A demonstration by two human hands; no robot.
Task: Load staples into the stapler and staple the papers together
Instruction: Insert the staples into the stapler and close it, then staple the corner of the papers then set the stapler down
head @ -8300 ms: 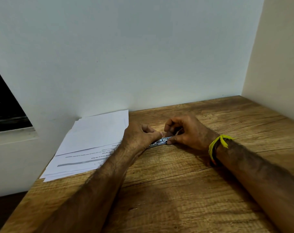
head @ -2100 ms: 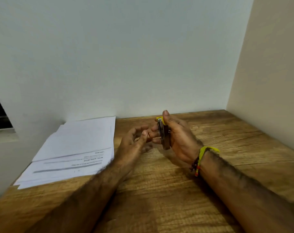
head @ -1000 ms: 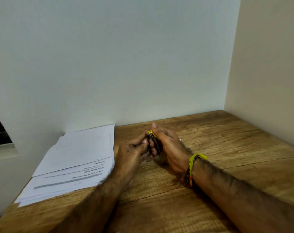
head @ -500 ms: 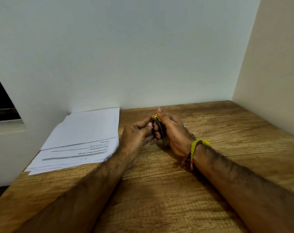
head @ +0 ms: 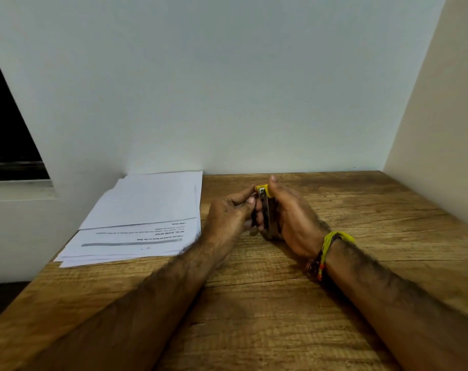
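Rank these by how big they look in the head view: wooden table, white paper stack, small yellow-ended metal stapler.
1. Wooden table
2. White paper stack
3. Small yellow-ended metal stapler, partly hidden by both hands.

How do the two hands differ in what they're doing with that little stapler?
The right hand wraps around the stapler, holding it upright; the left hand only brings its fingertips to the stapler's side. The right wrist wears a yellow band; the left wrist is bare. Both hands sit close together over the wooden table, beside the papers.
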